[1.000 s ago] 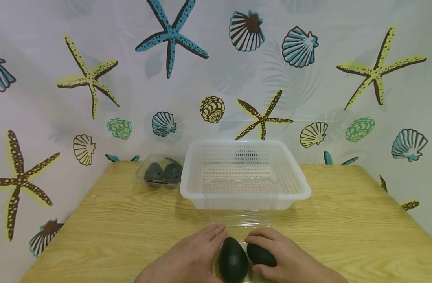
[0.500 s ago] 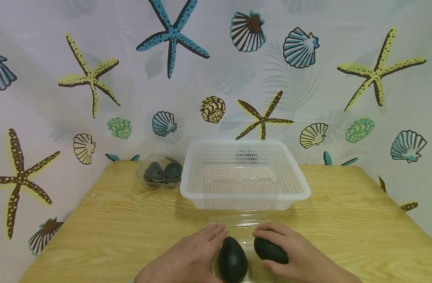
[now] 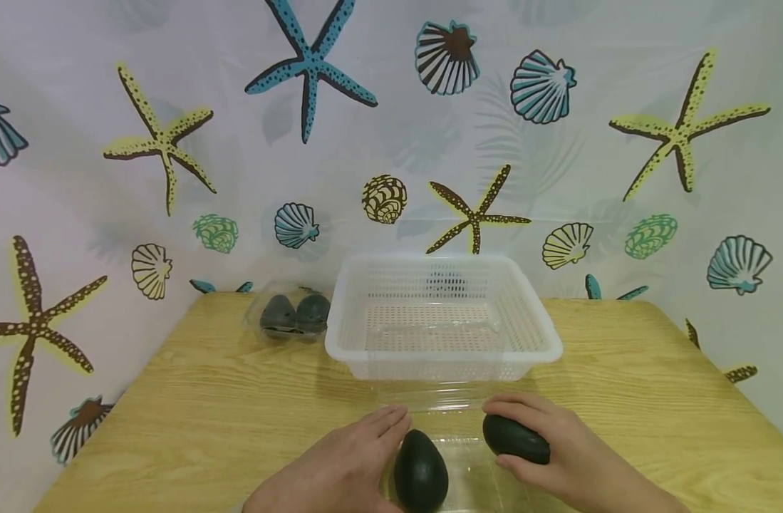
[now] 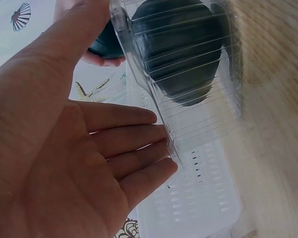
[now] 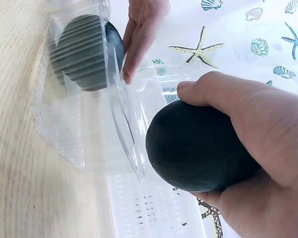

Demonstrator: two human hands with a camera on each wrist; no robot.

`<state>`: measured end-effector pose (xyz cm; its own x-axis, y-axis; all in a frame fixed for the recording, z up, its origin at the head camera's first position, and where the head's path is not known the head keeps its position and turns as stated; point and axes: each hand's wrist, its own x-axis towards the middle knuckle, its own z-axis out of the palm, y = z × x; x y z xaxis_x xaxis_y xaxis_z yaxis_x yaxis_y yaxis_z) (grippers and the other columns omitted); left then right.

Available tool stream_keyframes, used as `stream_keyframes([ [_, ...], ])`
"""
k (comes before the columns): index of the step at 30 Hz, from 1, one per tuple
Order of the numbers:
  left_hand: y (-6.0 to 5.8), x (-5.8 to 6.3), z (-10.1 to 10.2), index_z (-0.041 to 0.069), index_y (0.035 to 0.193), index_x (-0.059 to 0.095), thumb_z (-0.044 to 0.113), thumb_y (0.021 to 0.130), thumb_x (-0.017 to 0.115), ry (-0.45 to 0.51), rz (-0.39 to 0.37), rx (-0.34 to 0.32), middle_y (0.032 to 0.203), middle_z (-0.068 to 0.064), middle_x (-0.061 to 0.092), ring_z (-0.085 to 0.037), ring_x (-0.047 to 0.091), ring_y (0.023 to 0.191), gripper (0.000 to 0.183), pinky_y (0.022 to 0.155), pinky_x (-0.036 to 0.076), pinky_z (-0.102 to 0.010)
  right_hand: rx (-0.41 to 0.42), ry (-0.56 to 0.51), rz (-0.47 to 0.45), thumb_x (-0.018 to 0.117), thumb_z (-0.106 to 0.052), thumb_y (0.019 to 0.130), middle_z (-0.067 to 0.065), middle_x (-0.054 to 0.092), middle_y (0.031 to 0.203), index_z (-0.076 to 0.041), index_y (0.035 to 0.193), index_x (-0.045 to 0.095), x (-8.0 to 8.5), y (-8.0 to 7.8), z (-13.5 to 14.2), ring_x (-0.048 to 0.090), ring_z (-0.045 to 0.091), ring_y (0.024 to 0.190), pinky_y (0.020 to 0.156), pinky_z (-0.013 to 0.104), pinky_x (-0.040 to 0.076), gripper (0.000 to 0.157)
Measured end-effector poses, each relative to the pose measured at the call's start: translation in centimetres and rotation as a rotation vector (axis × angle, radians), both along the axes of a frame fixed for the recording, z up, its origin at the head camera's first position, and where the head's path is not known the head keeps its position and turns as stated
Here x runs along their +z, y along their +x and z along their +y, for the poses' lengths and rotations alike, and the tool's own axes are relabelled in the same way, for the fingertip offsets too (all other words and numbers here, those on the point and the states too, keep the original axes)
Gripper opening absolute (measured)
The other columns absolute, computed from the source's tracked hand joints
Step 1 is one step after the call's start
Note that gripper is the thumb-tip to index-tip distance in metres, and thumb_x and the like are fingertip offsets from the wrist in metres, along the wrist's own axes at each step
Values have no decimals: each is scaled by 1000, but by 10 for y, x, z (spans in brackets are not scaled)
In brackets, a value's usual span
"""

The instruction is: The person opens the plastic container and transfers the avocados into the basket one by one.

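My right hand (image 3: 573, 452) grips a dark green avocado (image 3: 515, 439) just right of a clear plastic clamshell box (image 3: 471, 467). In the right wrist view, thumb and fingers wrap that avocado, which is held above the box's rim. A second avocado (image 3: 420, 472) lies in the left part of the box, its narrow end pointing away from me. My left hand (image 3: 349, 463) stays along the box's left side; in the left wrist view its fingers (image 4: 134, 141) are extended, with the tips at the plastic rim. The box's near edge is cut off in the head view.
The box's raised clear lid (image 3: 432, 395) overlaps the front of a white perforated basket (image 3: 340, 342). Left of the basket stands another clear clamshell (image 3: 253, 320) with two dark avocados in it. A shell-and-starfish cloth (image 3: 391, 128) hangs behind the wooden table (image 3: 237, 399).
My right hand has carried its avocado to the right and slightly away from me, out of the box's right part. My left hand and the other avocado have stayed in place.
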<state>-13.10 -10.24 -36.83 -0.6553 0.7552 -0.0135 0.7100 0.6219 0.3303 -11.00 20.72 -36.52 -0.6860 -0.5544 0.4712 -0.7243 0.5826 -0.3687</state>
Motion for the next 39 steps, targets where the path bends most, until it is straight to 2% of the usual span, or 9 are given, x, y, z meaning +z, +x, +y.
stream_keyframes([
  [5, 1, 0, -1, 4, 152, 37, 72, 77, 68, 1, 12, -6, 157, -13, 38, -25, 39, 145, 106, 112, 43, -37, -15, -29, -4, 83, -16, 80, -2, 63, 124, -23, 130, 61, 4, -3, 8, 62, 5, 100, 74, 19, 56, 55],
  [12, 1, 0, -1, 3, 151, 37, 72, 76, 69, 13, 5, -13, 157, -14, 38, -25, 39, 145, 107, 112, 44, -38, -103, -19, -7, 82, -16, 81, -2, 64, 123, -22, 128, 63, 16, -7, 19, 62, 4, 97, 69, 21, 56, 52],
  [19, 1, 0, -1, 4, 152, 35, 73, 76, 68, 15, -10, 3, 158, -13, 37, -24, 38, 146, 108, 112, 43, -37, -210, -24, -12, 81, -16, 82, 1, 66, 123, -18, 128, 63, 28, -17, 25, 62, 6, 98, 68, 22, 55, 49],
  [30, 0, 0, 0, 3, 151, 37, 74, 76, 67, -4, 6, -4, 158, -14, 38, -24, 39, 146, 108, 113, 43, -37, -275, -33, 22, 80, -14, 83, 3, 67, 117, -14, 123, 64, 34, -38, 25, 61, 10, 91, 66, 23, 55, 43],
  [35, 0, 0, 0, 2, 151, 38, 74, 77, 67, -21, 21, -2, 157, -15, 38, -25, 40, 145, 107, 112, 43, -38, -336, -62, -68, 75, -22, 89, 9, 66, 118, -12, 128, 62, 38, -50, 24, 62, 20, 93, 67, 25, 53, 42],
  [39, 0, 0, -1, 3, 152, 36, 73, 77, 67, -31, 4, -1, 159, -14, 36, -24, 38, 146, 107, 114, 42, -38, -381, -72, -139, 72, -27, 92, 16, 63, 125, -11, 133, 60, 41, -58, 24, 63, 30, 100, 70, 29, 53, 45],
])
